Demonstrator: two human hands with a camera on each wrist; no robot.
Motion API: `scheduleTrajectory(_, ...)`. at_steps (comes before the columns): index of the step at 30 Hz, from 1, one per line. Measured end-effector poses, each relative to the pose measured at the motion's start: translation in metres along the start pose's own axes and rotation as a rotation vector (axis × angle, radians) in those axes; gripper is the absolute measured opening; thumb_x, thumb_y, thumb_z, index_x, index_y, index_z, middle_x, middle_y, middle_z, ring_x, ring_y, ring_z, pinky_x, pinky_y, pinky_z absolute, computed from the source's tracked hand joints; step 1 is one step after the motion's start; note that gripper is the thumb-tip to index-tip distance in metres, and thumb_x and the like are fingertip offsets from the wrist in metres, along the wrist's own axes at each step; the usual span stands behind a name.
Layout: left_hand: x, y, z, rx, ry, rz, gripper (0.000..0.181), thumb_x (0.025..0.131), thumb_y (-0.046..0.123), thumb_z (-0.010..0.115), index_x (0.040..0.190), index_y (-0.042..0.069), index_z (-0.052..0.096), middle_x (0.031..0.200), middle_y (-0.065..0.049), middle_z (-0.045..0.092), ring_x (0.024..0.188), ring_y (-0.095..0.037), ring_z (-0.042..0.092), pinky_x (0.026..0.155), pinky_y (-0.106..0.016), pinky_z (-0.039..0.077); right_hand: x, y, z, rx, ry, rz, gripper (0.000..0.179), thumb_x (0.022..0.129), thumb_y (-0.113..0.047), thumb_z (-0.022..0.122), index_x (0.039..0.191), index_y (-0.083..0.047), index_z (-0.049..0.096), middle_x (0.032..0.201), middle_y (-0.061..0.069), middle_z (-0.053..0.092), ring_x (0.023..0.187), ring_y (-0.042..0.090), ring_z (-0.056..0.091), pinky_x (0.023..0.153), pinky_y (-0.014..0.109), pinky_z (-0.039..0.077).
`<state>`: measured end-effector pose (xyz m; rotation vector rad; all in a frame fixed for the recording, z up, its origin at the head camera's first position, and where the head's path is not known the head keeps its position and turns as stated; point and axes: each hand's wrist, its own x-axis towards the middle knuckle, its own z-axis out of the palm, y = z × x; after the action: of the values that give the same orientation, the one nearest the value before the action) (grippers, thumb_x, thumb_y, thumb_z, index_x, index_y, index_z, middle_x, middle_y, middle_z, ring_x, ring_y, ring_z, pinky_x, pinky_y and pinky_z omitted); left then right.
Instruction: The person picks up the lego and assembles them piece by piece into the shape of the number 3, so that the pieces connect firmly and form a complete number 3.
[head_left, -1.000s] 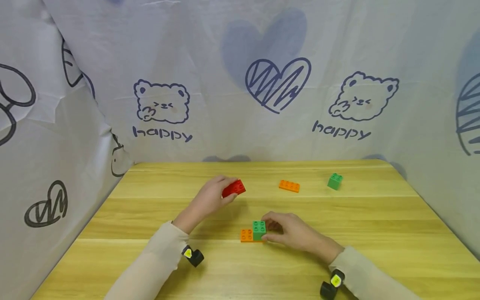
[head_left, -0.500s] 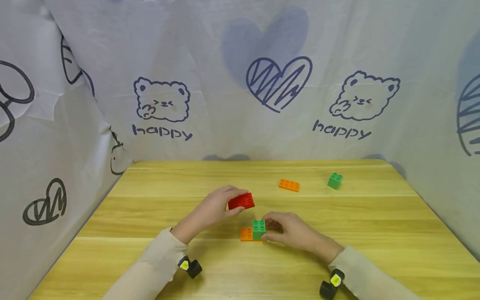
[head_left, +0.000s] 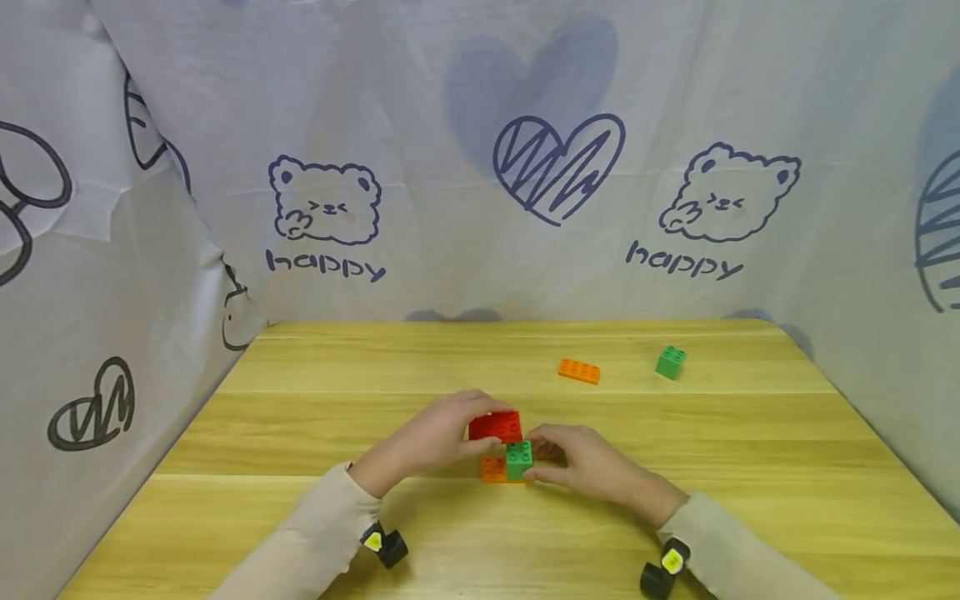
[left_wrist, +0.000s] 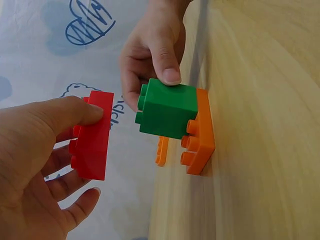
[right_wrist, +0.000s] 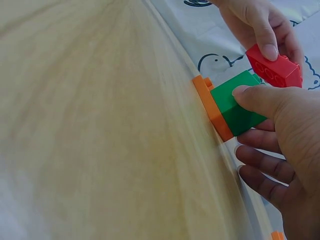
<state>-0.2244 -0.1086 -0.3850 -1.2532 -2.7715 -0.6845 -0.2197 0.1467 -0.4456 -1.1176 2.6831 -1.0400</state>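
My left hand (head_left: 442, 429) pinches a red building brick (head_left: 497, 427) between thumb and fingers, studs up. That brick hangs above and just behind a green brick (left_wrist: 167, 107), with a gap between them in the left wrist view. The green brick sits on the right half of a flat orange brick (left_wrist: 201, 140) lying on the table; the orange one's left studs are bare. My right hand (head_left: 592, 462) grips the green brick from the right, its thumb (right_wrist: 250, 95) on the near side and the fingers partly hidden behind.
Farther back on the wooden table (head_left: 360, 358) lie a second flat orange brick (head_left: 580, 372) and, to its right, another green brick (head_left: 671, 362). A white cloth (head_left: 450, 275) printed with hearts and bears hangs behind the table's back edge.
My left hand has carried the red brick to the right and toward me, from behind the stack to over it. The right hand has stayed at the green brick.
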Motion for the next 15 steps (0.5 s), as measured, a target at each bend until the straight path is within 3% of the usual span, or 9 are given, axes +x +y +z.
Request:
scheduleTrajectory(9,0.004,0.0,0.012,-0.014,-0.039,0.046,0.039,0.094,0.024,0.068,0.13,0.01,0.062,0.122,-0.004,0.065,0.108,-0.018,0.06,0.092,-0.034,0.049,-0.002,0.004,0.002,0.061,-0.014,0.006,0.039,0.09,-0.046,0.068,0.118,-0.019,0.063,0.102,-0.012,0.067,0.093,0.006,0.064,0.083,0.027,0.053)
scheduleTrajectory(15,0.005,0.0,0.016,-0.022,-0.044,0.081,0.039,0.095,0.024,0.067,0.131,0.012,0.062,0.12,-0.001,0.065,0.105,-0.014,0.059,0.087,-0.028,0.05,-0.001,0.005,0.002,0.115,-0.015,-0.011,0.034,0.09,-0.041,0.069,0.117,-0.022,0.063,0.104,-0.011,0.067,0.094,0.007,0.065,0.083,0.027,0.053)
